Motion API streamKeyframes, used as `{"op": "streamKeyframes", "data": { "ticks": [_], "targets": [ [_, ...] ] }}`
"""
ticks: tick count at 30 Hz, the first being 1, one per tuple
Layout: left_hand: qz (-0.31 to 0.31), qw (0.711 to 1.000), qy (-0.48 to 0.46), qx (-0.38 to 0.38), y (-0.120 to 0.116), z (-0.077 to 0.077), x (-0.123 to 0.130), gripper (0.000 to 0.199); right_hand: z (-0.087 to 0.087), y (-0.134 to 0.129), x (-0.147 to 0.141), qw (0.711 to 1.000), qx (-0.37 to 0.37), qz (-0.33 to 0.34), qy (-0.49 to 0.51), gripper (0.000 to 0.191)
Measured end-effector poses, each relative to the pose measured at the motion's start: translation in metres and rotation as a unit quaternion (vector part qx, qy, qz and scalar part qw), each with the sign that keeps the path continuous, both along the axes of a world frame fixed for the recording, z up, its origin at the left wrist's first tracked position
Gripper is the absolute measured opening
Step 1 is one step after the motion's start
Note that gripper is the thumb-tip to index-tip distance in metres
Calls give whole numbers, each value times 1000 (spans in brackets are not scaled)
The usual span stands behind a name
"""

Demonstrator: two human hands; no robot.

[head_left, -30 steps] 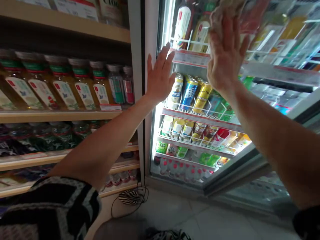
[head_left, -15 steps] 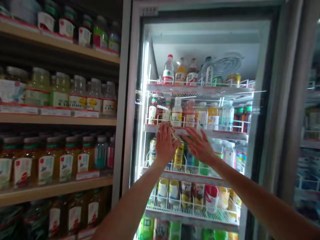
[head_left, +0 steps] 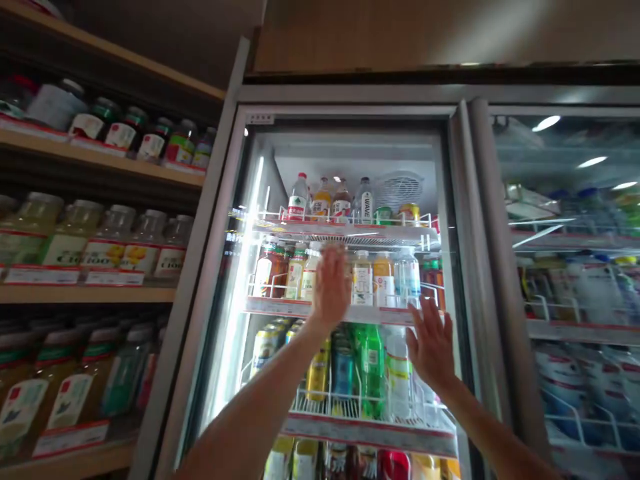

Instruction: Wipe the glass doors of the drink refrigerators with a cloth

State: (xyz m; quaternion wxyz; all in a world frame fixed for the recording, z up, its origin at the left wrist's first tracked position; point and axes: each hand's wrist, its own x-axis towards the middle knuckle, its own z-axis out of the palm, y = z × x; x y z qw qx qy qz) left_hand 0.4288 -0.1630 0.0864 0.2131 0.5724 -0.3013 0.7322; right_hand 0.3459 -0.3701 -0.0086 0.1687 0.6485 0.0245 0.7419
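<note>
My left hand (head_left: 332, 287) is raised, palm toward the glass door (head_left: 325, 153) of a lit drinks cooler, blurred by motion. A pale crumpled cloth showed beneath its fingers a moment ago; now the hand and the blur mostly hide it. Lower and to the right, my right hand (head_left: 431, 340) is at the glass with its fingers spread, holding nothing. Behind the glass, bottles such as an orange juice bottle (head_left: 383, 280) and a green soda bottle (head_left: 371, 370) stand on wire-fronted shelves.
A wooden shelf unit (head_left: 90, 293) with rows of bottles stands on the left. The cooler's metal frame (head_left: 200, 280) separates it from the door. On the right is a second glass-fronted cooler (head_left: 575, 327). A brown panel (head_left: 400, 33) runs above.
The view has tilted up and turned right. My left hand has moved up over the glass, to the second shelf's bottles. My right hand has moved right, away from the left, its fingers now pointing upward.
</note>
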Motion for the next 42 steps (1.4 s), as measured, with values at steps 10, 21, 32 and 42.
{"op": "streamKeyframes", "data": {
  "ticks": [10, 21, 32, 42],
  "targets": [
    [-24, 996, 44, -70, -19, 56, 1, 62, -2, -6, -8, 999, -18, 33, 28, 66],
    [27, 971, -61, 231, -108, 58, -46, 47, -1, -10, -12, 996, -31, 77, 26, 59],
    [2, 981, -32, 193, -89, 51, -34, 44, 93, -15, 3, 994, 89, 28, -65, 55],
    [19, 983, 112, -147, 58, 74, 17, 52, 94, -4, -1, 995, 84, 13, -46, 53]
  ]
}}
